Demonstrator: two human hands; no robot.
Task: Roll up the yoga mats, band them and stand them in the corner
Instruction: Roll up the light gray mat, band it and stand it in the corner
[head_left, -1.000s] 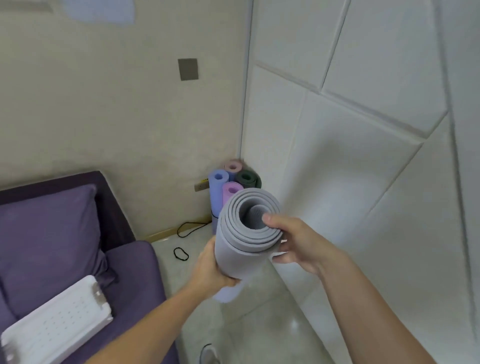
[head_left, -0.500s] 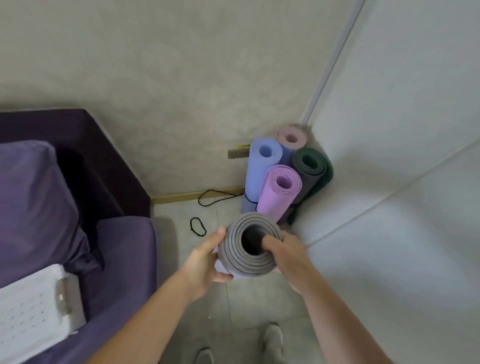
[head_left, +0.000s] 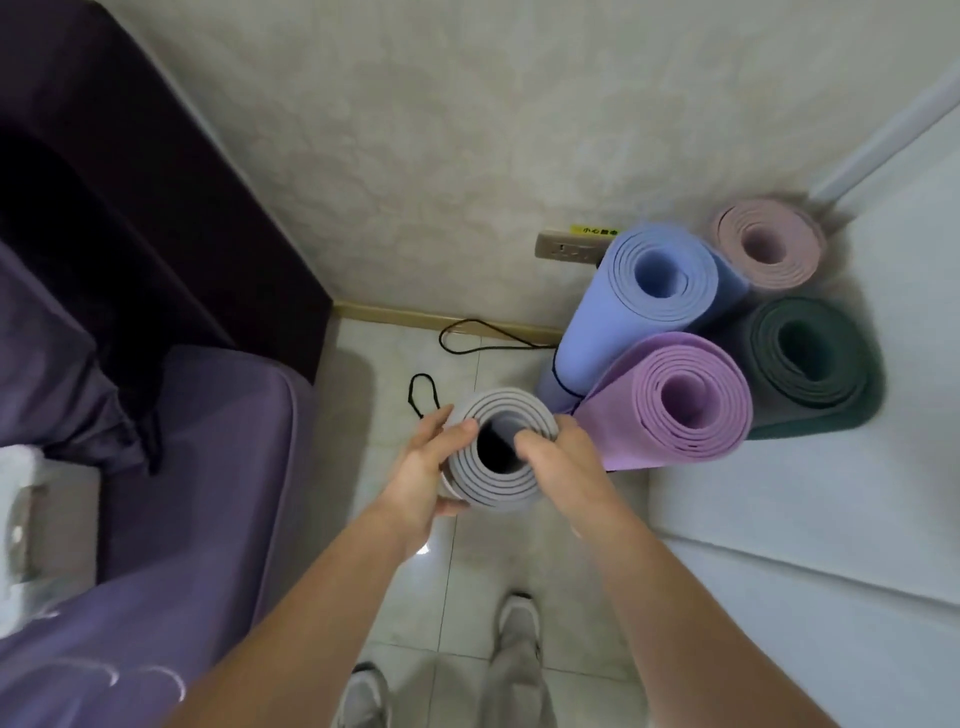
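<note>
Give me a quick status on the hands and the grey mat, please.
Left hand and right hand both grip the rolled grey foam yoga mat, upright. Four rolled mats in corner. Black elastic band loose on floor.

Purple sofa (head_left: 171, 519) at 9 o'clock w/ white perforated tray (head_left: 21, 499) on seat; wall outlet (head_left: 563, 248) at 1 o'clock, yellow label above; grey shoes (head_left: 514, 618) at 6.

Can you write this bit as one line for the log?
step: standing mat | hands: left hand and right hand grip grey mat | corner: four mats standing | bands on floor
</note>
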